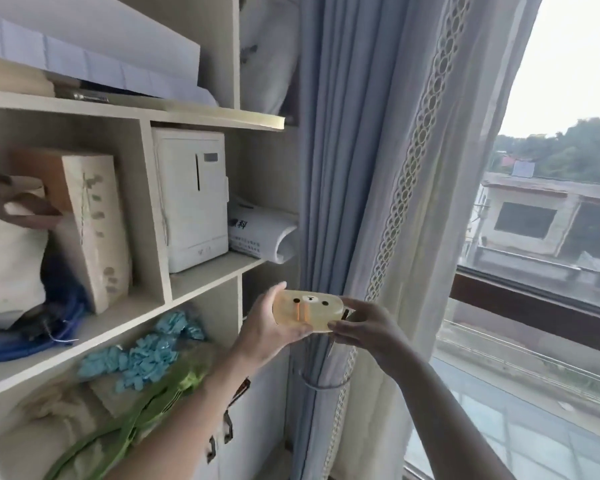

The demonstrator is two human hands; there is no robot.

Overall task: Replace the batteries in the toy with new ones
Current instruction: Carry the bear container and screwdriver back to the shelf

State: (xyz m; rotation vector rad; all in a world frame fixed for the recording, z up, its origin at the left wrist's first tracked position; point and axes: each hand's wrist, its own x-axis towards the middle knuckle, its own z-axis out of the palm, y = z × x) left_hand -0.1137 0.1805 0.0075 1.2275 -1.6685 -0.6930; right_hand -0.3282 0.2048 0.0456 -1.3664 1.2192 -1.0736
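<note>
The person is holding one small yellow toy (307, 311), with a bear face on its near side, out in front of the body between the shelf unit (160, 292) on the left and the drawn curtain (371, 188) on the right. Both hands are sharing it. The left hand (274, 332) is cupping the toy's left end, thumb over the top edge and fingers closed underneath. The right hand (364, 322) is pinching the right end, fingertips pressed together on the rim.

Gripping it at both ends and in open air is probably a way of keeping it steady while turning it to find the battery cover, which would be on a side facing away from the camera. Something dark is showing at the toy's right edge by the right fingers; it may be a strap or a tab, but blur makes it hard to tell.

By count there are one toy and two hands on it, and no batteries, old or new, are showing anywhere. No screwdriver or other tool is in sight either. The task seems to be only at its start, with the compartment not yet opened.
</note>
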